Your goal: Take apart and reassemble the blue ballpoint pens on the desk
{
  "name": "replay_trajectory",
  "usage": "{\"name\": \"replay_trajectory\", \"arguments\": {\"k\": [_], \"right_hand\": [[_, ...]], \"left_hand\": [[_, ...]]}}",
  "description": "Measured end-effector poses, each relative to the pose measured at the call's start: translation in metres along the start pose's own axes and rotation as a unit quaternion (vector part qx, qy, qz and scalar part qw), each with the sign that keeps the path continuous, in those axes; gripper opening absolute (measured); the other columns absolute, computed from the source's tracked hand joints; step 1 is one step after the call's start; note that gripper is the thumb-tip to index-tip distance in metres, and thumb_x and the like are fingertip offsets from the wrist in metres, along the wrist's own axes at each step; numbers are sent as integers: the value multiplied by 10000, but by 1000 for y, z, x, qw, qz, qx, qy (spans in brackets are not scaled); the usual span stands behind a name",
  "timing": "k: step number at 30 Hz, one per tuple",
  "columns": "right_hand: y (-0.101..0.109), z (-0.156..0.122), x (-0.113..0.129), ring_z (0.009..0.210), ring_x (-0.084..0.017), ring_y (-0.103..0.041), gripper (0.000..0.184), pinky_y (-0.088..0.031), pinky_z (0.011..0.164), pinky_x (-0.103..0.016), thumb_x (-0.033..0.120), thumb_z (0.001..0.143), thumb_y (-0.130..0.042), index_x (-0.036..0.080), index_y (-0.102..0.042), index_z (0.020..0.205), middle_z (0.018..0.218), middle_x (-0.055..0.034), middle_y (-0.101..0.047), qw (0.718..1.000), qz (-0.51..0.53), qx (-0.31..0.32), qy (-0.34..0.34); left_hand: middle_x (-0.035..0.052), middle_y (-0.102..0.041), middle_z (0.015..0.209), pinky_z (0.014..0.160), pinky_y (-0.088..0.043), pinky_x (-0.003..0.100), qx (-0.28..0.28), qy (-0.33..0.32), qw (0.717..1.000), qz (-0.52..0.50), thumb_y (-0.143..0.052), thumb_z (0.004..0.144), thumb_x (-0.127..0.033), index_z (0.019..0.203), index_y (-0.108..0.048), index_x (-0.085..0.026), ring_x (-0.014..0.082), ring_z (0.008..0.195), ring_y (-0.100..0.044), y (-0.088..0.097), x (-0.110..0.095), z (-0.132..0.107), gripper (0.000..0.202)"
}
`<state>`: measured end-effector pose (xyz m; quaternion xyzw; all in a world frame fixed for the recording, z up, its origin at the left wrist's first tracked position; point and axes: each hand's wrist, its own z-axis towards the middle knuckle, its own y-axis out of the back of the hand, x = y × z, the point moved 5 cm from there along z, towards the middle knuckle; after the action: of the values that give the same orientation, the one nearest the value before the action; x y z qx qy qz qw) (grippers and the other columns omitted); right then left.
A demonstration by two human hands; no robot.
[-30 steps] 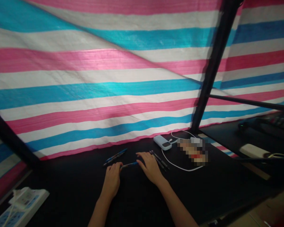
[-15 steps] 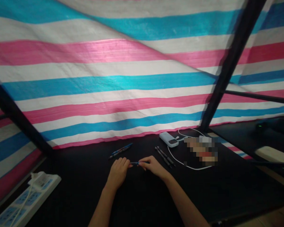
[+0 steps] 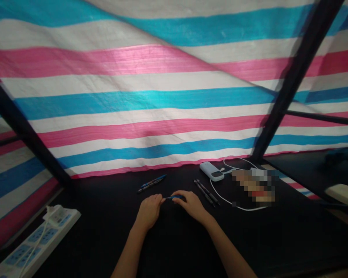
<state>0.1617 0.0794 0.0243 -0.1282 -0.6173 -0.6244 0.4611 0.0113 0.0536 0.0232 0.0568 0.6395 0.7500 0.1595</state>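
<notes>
Between my two hands, just above the black table, is a slim blue pen (image 3: 168,198). My left hand (image 3: 149,209) is closed on its left end, which the fingers mostly cover. The fingers of my right hand (image 3: 190,204) are closed round the blue right part. Beyond my left hand lie a blue pen (image 3: 155,180) and a dark pen (image 3: 149,186), side by side. To the right of my right hand, two dark pens (image 3: 205,192) rest close together on the table.
A white power bank (image 3: 211,171) with a white cable (image 3: 224,201) lies at the back right, beside a blurred-out patch. A white power strip (image 3: 43,241) sits at the left. Black metal posts (image 3: 292,77) and a striped sheet (image 3: 150,104) stand behind the black table (image 3: 174,247).
The view has turned slightly left, so things sit further right. My right hand has shifted along the pen, and more blue shows at its fingers. My left hand keeps its grip.
</notes>
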Motion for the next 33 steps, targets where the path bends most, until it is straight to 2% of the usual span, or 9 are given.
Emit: {"name": "replay_trajectory", "arguments": {"k": [3,7,10,12,15,18,23,28,33], "right_hand": [[-3,0,-3,674,-150,-581,244,-376,649,-249,360,818,-444,237,-653,841,673,16,-649,999,-15,24,-20],[1,1,-5,787,-155,-573,254,-377,682,-246,333,744,-550,255,-598,981,893,15,-643,999,6,-35,-8],[-2,2,-10,711,-139,-574,319,-384,660,-247,357,826,-428,235,-533,1102,818,9,-646,999,34,-23,-22],[-6,3,-13,662,-140,-570,315,-387,655,-253,349,863,-348,212,-608,978,701,6,-637,999,31,17,-21],[-6,2,-12,743,-148,-572,225,-393,711,-255,317,813,-455,198,-641,854,762,-7,-641,999,36,26,10],[-4,2,-12,809,-148,-564,283,-405,732,-251,317,750,-550,205,-579,1008,898,-21,-635,997,79,3,15],[-14,2,-23,455,-107,-491,366,-385,487,-225,384,861,-336,157,-588,998,587,-3,-611,988,127,78,-43],[-6,1,-20,719,-131,-550,424,-412,656,-241,315,676,-630,217,-550,1080,892,-17,-627,993,110,43,1],[-12,0,-19,573,-128,-530,365,-406,568,-250,389,842,-385,153,-557,1062,696,-34,-644,982,163,89,-33]], "left_hand": [[15,-578,816,649,-357,245,4,-6,1000,7,-225,904,-276,829,-482,-199,140,756,-535,-3,1,0,278],[15,-584,826,641,-359,243,1,1,1000,-9,-209,906,-276,851,-478,-203,140,757,-544,-5,3,1,284],[18,-584,830,635,-361,247,-2,3,1000,-9,-197,907,-275,856,-476,-202,143,758,-546,-5,4,1,293],[19,-585,824,635,-362,250,7,-4,1000,0,-201,906,-273,856,-480,-200,145,756,-545,-6,3,1,293],[20,-585,826,651,-365,250,19,-13,1000,5,-213,904,-269,853,-486,-199,145,772,-545,-6,1,2,287],[22,-582,844,667,-368,248,14,-10,1000,1,-227,902,-261,851,-487,-197,142,794,-544,-4,1,2,272],[24,-582,846,663,-367,242,31,-11,999,3,-227,901,-258,851,-490,-194,134,784,-544,-6,-4,1,275],[25,-581,835,643,-361,245,25,-15,1000,4,-218,903,-259,840,-484,-192,137,771,-543,-7,-5,1,281],[22,-581,838,659,-362,247,29,-20,999,-1,-230,902,-264,842,-482,-194,137,784,-542,-6,-5,0,268]]}}
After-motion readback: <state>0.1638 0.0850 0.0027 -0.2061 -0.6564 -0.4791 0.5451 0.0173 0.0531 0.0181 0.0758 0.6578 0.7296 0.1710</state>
